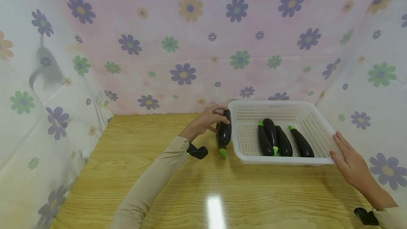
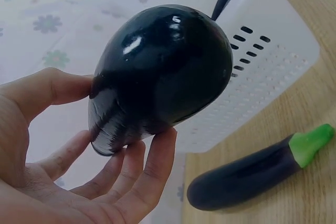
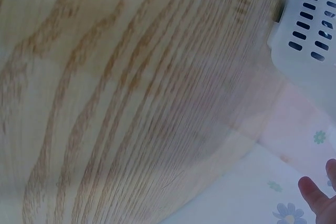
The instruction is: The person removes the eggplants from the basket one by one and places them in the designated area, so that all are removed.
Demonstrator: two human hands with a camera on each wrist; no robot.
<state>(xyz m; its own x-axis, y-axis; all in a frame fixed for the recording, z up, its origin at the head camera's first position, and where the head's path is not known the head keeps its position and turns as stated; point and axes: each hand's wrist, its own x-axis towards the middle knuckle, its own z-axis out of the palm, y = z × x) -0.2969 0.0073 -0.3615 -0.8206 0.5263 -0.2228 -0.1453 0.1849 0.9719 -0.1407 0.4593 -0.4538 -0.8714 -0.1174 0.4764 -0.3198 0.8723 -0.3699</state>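
My left hand (image 1: 210, 118) grips a glossy dark eggplant (image 1: 226, 126) between thumb and fingers, just beside the left wall of a white plastic basket (image 1: 305, 104). In the left wrist view the rounded end of this held eggplant (image 2: 163, 66) faces the camera. Below it, a second eggplant (image 2: 247, 179) with a green stem lies on the table outside the basket. Several eggplants (image 1: 302, 142) lie inside the basket. My right hand (image 1: 351, 162) rests against the basket's right rim, fingers extended. Only fingertips (image 3: 312, 192) of it show in the right wrist view.
The wood-grain table (image 1: 152, 144) extends to the left and in front of the basket. A flower-print cloth (image 1: 190, 45) hangs behind and at both sides, close to the basket's back edge. A bright reflection lies on the table front.
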